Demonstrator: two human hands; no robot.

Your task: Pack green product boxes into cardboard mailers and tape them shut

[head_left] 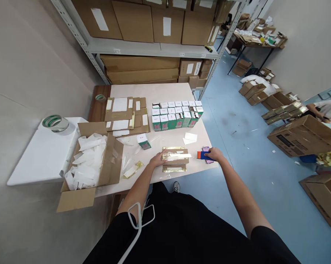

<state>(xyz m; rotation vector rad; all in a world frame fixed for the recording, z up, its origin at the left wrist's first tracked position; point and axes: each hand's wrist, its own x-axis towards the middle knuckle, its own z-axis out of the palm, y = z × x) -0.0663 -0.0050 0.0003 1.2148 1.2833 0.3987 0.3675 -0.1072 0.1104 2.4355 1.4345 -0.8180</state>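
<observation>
A small flat cardboard box (176,160) lies near the table's front edge, with shiny tape along its edges. My left hand (157,160) grips its left end, fingers over the edge. To the right, my right hand (214,154) is closed around a blue tape dispenser (202,155) with an orange-red front. A pale strip of tape (189,156) spans from the box top toward the dispenser. Partly hidden beneath the dispenser and hand is a phone (206,149) with a pinkish screen. Behind the box lie white paper slips (190,138).
Green-and-white cartons (172,121) stand in rows at the back; one carton (144,141) stands apart. Flattened cardboard (139,128) lies left. An open box (110,165) of white paper and a tape roll (55,123) are farther left. Shelving (154,49) rises behind. Another person (329,110) is far right.
</observation>
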